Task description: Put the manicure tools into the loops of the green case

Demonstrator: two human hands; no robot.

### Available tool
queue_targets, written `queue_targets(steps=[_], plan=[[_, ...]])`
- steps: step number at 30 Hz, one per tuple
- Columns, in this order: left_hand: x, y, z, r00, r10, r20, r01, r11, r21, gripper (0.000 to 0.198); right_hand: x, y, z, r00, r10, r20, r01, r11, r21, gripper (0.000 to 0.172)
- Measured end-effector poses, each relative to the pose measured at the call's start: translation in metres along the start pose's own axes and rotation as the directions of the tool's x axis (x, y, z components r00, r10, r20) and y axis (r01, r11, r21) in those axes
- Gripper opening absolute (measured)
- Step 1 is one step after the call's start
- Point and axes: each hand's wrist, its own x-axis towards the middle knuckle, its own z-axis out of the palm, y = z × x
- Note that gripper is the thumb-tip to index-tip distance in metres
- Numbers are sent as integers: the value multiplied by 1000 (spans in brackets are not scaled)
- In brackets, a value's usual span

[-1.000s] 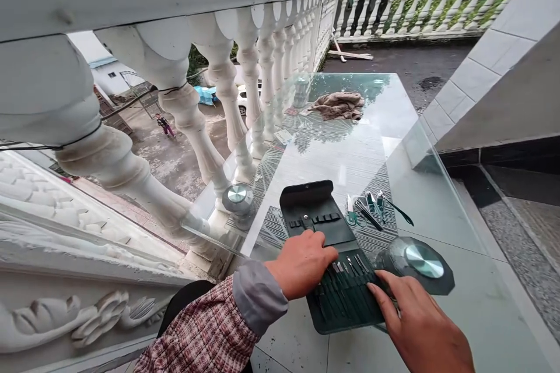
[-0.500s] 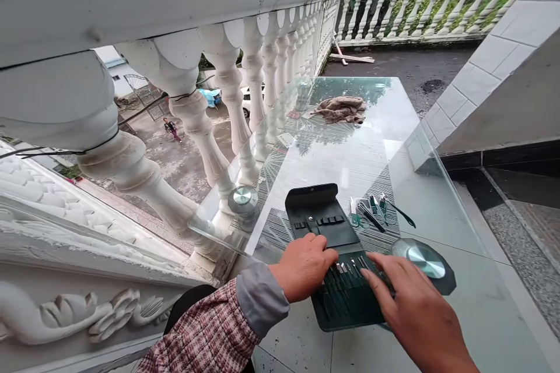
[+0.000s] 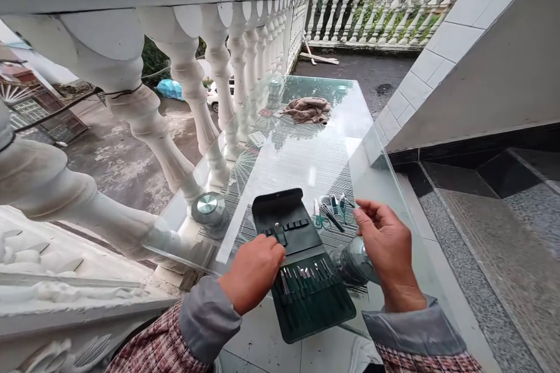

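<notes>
A dark green tool case [image 3: 284, 210] lies unfolded on the near end of a glass table [image 3: 315, 154]. Several slim metal tools [image 3: 306, 274] sit in its lower loops. My left hand [image 3: 254, 271] is closed, with curled fingers pressing on the case's left edge. My right hand [image 3: 387, 239] is lifted just right of the case, thumb and fingers pinched together; what they hold is too small to make out. Several loose tools [image 3: 330, 211] lie on the glass between the case and that hand.
White stone balusters [image 3: 188, 81] run along the table's left side, with a yard far below. Round metal fittings [image 3: 209, 205] hold the glass corners. A crumpled brown cloth [image 3: 308, 109] and a small card [image 3: 257, 139] lie farther back. A tiled wall [image 3: 437, 58] rises on the right.
My right hand left the case's lower loops and rose to the right, now pinched beside the loose tools. My left hand stayed on the case. The camera shifted right.
</notes>
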Motion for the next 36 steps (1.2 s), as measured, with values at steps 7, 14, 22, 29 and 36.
queue_targets(steps=[7,14,22,29,36], plan=[[6,-20,-17,966,-241,-97,240,971,-22,29,-4,5,28,952,-228,203,278,922,-269,23],[10,-17,-22,949,-302,-92,300,953,-41,27,-9,19,53,888,-307,343,459,653,-603,16],[11,-20,-22,946,-315,-72,311,948,-65,26,-10,11,51,900,-163,405,427,521,-739,16],[18,-29,-18,936,-344,-69,338,938,-78,25,-10,15,47,916,-146,375,387,572,-723,23],[23,-35,-18,938,-343,-58,328,927,-181,26,-11,17,43,913,-267,309,389,799,-459,16]])
